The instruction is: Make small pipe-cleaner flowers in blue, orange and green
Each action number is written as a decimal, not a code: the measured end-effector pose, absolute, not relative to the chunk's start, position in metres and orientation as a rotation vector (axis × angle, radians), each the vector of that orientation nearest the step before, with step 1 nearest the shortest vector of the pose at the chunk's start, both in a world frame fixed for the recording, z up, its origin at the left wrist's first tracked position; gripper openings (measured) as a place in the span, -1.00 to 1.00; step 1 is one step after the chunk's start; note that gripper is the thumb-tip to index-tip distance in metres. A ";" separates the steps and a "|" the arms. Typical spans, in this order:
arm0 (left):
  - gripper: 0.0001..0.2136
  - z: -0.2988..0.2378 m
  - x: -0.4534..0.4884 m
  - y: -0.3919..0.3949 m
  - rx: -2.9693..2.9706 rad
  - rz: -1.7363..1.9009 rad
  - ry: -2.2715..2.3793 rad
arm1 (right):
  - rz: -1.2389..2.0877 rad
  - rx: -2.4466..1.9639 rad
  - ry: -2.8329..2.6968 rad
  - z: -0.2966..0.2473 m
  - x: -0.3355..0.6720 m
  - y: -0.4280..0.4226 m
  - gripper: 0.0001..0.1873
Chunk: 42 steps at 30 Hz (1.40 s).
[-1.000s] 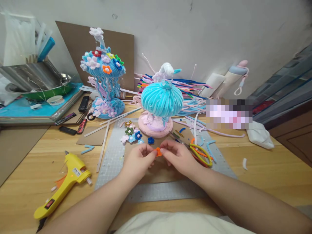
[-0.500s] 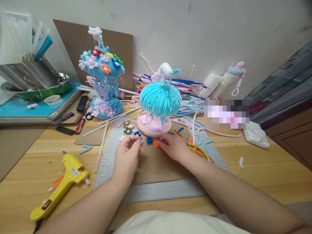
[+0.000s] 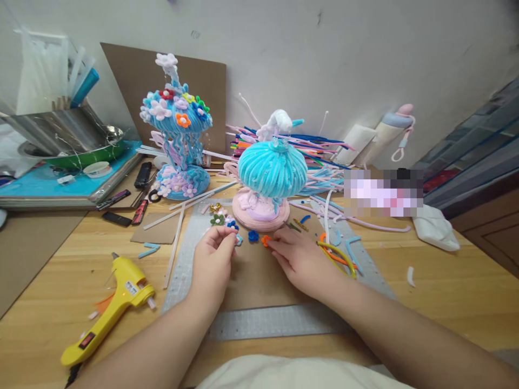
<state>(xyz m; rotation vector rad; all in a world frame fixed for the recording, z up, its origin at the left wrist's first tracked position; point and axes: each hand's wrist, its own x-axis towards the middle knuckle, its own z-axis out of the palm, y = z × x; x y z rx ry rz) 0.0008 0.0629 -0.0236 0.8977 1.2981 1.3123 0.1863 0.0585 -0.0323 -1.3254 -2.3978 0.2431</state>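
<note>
My right hand (image 3: 302,258) lies flat on the brown cardboard sheet (image 3: 259,281), fingers stretched toward twelve o'clock, and their tips rest on a small orange pipe-cleaner flower (image 3: 265,240); nothing is pinched there, the fingers are loose and apart. The flower is a fuzzy orange rosette of short looped petals, lying flat on the cardboard just in front of the pink base of the turquoise pipe-cleaner dome (image 3: 272,168), at about seven o'clock from that base. A dark blue flower (image 3: 253,235) of the same make lies just beside it at nine o'clock. My left hand (image 3: 213,258) is curled, thumb and fingertips drawn together at the near edge of a cluster of little flowers (image 3: 221,219) in green, white and blue; I think something small is pinched there, but the fingers hide it and I cannot tell for certain. At three o'clock from my right hand the yellow-handled scissors (image 3: 338,256) lie on the grey cutting mat (image 3: 279,319). Far off at eight o'clock the yellow hot glue gun (image 3: 109,305) lies on the wooden table (image 3: 446,292). At eleven o'clock stands the finished blue jellyfish figure (image 3: 176,140), covered in coloured flowers, and behind the dome lies a heap of loose pipe cleaners (image 3: 316,148).
</note>
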 end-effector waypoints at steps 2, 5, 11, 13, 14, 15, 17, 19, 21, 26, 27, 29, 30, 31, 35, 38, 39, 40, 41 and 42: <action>-0.90 -0.023 0.001 0.063 0.906 1.304 1.301 | 0.206 -1.358 -2.432 -0.036 0.185 0.058 -0.68; -0.91 -0.023 0.001 0.063 0.951 1.282 1.321 | 0.202 -1.381 -2.416 -0.037 0.186 0.059 -0.65; -0.90 -0.029 0.005 0.061 1.194 1.189 1.365 | 0.262 -1.351 -2.257 -0.031 0.186 0.066 -0.64; -0.90 -0.031 0.007 0.060 1.289 1.154 1.386 | 0.271 -1.407 -2.229 -0.033 0.183 0.071 -0.69; -0.89 -0.033 0.008 0.060 1.334 1.139 1.403 | 0.267 -1.460 -2.216 -0.035 0.181 0.073 -0.72; -0.89 -0.034 0.008 0.059 1.378 1.123 1.419 | 0.254 -1.523 -2.201 -0.036 0.179 0.075 -0.75; -0.88 -0.036 0.008 0.059 1.454 1.103 1.439 | 0.221 -1.634 -2.182 -0.039 0.175 0.078 -0.79; -0.88 -0.038 0.008 0.059 1.505 1.087 1.446 | 0.201 -1.691 -2.194 -0.040 0.171 0.080 -0.82; -0.88 -0.040 0.008 0.059 1.529 1.056 1.451 | 0.196 -1.711 -2.227 -0.040 0.169 0.080 -0.82; -0.86 -0.045 0.008 0.061 1.580 0.953 1.445 | 0.243 -1.713 -2.239 -0.037 0.170 0.080 -0.87; -0.86 -0.045 0.008 0.061 1.597 0.950 1.436 | 0.253 -1.713 -2.228 -0.037 0.171 0.079 -0.89; -0.85 -0.045 0.008 0.061 1.651 0.962 1.413 | 0.328 -1.688 -2.181 -0.038 0.172 0.077 -0.90; -0.84 -0.044 0.009 0.060 1.686 0.962 1.398 | 0.415 -1.656 -2.142 -0.038 0.173 0.075 -0.90; -0.84 -0.042 0.009 0.060 1.719 0.952 1.379 | 0.534 -1.614 -2.092 -0.038 0.173 0.073 -0.89; -0.86 -0.037 0.009 0.055 1.712 0.871 1.357 | 1.114 -1.435 -1.822 -0.034 0.168 0.064 -0.84; -0.85 -0.035 0.010 0.055 1.601 0.905 1.394 | 1.342 -1.376 -1.665 -0.028 0.165 0.061 -0.83; -0.84 -0.035 0.010 0.055 1.574 0.919 1.392 | 1.364 -1.365 -1.644 -0.027 0.164 0.061 -0.82; -0.84 -0.036 0.010 0.055 1.557 0.928 1.383 | 1.364 -1.356 -1.638 -0.027 0.164 0.060 -0.81; -0.84 -0.036 0.010 0.055 1.549 0.932 1.373 | 1.347 -1.349 -1.642 -0.027 0.164 0.060 -0.81; -0.84 -0.037 0.010 0.055 1.549 0.931 1.364 | 1.311 -1.345 -1.656 -0.029 0.164 0.060 -0.82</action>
